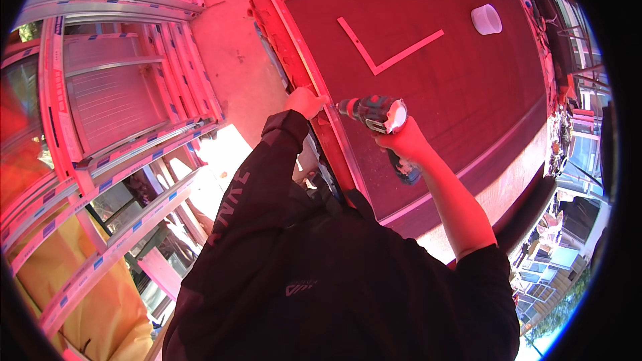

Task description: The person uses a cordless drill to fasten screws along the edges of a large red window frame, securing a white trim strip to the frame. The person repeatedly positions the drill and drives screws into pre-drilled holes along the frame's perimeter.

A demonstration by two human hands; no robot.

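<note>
My right hand (401, 143) is closed round the handle of a cordless drill (373, 110) held over the near left part of a large dark panel. The drill's chuck points left toward the light frame strip (341, 135) along the panel's edge. My left hand (306, 103) is at that strip, thumb and fingers close to the drill's tip. Whether the fingers pinch a small part or just press the edge cannot be made out. The dark panel (426, 75) lies flat on a red-covered work table (296, 67).
An L-shaped flat strip (376, 70) and a white round tub (486, 19) lie on the panel. Aluminium frames (120, 5) bearing printed tape stand stacked at left, near yellow sheeting (100, 291). Clutter lines the table's right side. Bright sunlight falls across the panel's near right corner.
</note>
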